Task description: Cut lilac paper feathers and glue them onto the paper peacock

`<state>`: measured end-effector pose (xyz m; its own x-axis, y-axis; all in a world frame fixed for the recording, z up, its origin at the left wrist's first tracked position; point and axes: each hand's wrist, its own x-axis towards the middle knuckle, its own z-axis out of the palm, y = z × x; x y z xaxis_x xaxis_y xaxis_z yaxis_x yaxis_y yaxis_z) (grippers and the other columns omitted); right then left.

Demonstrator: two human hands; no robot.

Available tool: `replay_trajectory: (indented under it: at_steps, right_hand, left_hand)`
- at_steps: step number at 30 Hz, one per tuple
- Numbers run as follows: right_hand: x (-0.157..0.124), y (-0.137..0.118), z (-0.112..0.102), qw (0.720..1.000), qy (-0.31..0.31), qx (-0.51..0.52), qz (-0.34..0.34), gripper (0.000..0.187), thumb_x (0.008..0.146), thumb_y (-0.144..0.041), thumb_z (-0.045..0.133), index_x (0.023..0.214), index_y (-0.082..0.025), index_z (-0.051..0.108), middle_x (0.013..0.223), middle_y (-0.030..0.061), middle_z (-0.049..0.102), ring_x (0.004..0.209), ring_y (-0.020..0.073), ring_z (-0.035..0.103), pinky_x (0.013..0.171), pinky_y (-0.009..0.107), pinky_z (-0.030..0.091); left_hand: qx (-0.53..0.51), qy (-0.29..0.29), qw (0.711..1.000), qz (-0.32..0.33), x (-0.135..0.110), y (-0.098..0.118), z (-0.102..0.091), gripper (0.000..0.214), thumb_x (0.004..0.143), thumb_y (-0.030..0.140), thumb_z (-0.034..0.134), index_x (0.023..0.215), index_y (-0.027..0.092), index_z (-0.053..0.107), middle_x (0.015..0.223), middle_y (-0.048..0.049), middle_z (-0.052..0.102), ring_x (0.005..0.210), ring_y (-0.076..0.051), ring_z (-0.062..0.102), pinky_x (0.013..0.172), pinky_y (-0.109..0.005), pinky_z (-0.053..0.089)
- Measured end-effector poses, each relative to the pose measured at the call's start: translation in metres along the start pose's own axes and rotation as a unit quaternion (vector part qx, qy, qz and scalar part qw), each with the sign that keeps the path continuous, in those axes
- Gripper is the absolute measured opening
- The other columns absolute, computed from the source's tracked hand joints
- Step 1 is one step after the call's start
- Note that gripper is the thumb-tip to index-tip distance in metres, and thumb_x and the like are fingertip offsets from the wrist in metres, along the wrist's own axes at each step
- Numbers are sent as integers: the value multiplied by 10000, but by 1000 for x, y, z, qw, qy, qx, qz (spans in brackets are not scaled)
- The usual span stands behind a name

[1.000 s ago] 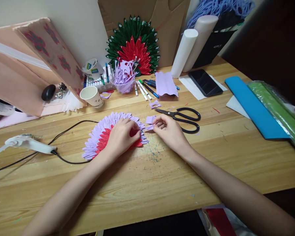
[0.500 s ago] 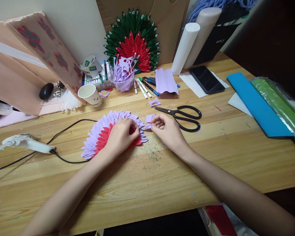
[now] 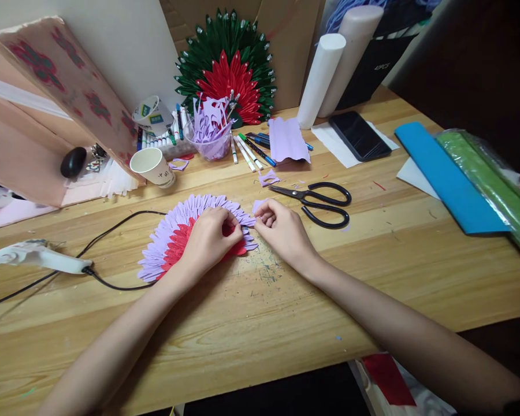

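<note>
A fan-shaped paper craft with lilac petals around a red middle [image 3: 177, 245] lies flat on the wooden table. My left hand [image 3: 212, 234] rests over its right half, thumb and fingers pinched at the fan's right edge. Close beside it, my right hand [image 3: 281, 231] is closed, its thumb and forefinger pinching a small lilac paper petal [image 3: 248, 222] against that edge. The fingertips of both hands nearly meet, and part of the fan is hidden beneath the left one. Black-handled scissors [image 3: 314, 202] lie partly spread just beyond my right hand.
A white glue gun [image 3: 47, 256] with a black cord lies at left. Behind are a paper cup [image 3: 151, 167], a tub of lilac scraps [image 3: 210, 136], markers [image 3: 247, 153] and a green-and-red paper fan [image 3: 229, 63]. A phone [image 3: 359, 136] and blue paper [image 3: 450, 176] lie at right.
My right hand has moved slightly left with the lilac petal, bringing it to the fan's edge. My left hand stays on the fan. The whole view has shifted a little.
</note>
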<state>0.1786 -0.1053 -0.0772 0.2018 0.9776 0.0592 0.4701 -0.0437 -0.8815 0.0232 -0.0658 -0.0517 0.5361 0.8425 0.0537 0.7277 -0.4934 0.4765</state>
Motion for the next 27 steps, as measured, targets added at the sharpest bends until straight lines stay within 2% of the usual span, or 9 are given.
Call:
replay_trajectory:
  at_steps: [11,19,27]
  right_hand:
    - [-2,-3,-4,997,20,-61,-47,104,692,-95,521,743,-184,537,663,1,572,636,135,525,597,249,392]
    - [-5,-3,4,990,20,-105,-94,119,711,-86,504,764,-189,529,714,14,581,675,147,527,630,260,395]
    - [-2,-1,-1,998,-17,-40,-52,116,726,-125,534,801,-173,609,678,0,591,602,116,510,582,238,389]
  left_hand:
    - [-2,15,1000,0,-1,-2,0,60,746,185,523,709,166,567,721,-27,602,714,-168,516,667,-287,388]
    - [3,18,1000,2,-2,1,1,57,745,185,525,702,170,559,719,-24,601,714,-169,512,668,-288,388]
    - [9,18,1000,6,-2,-2,2,54,746,191,526,709,174,561,731,-25,600,727,-171,513,670,-289,387]
